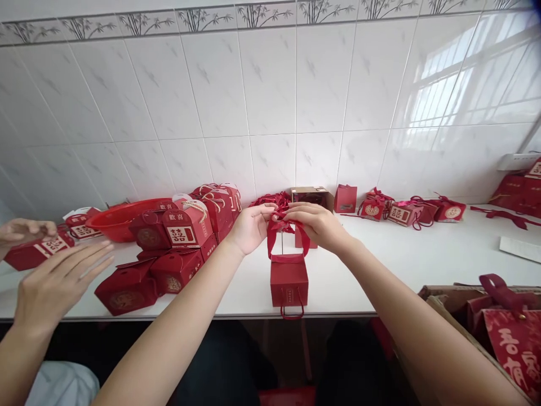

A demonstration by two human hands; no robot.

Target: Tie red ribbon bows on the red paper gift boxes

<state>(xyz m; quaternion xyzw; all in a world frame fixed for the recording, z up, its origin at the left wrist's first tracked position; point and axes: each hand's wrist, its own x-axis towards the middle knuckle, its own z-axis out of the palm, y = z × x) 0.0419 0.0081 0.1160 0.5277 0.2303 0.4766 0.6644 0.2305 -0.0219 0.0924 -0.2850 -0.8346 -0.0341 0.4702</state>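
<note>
Both hands, left hand [250, 226] and right hand [318, 224], pinch the red ribbon [279, 225] at frame centre, apparently knotting it above the small red box [289, 279] on the surface [380, 265].

hands: left [250, 226], right [318, 225] | pinching red ribbon [279, 225] | above red box [289, 280]

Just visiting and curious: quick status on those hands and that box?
Left hand and right hand both pinching dark red ribbon. Small red cardboard gift box upright below, at table edge. Co-worker's hands far left, apart.
</note>
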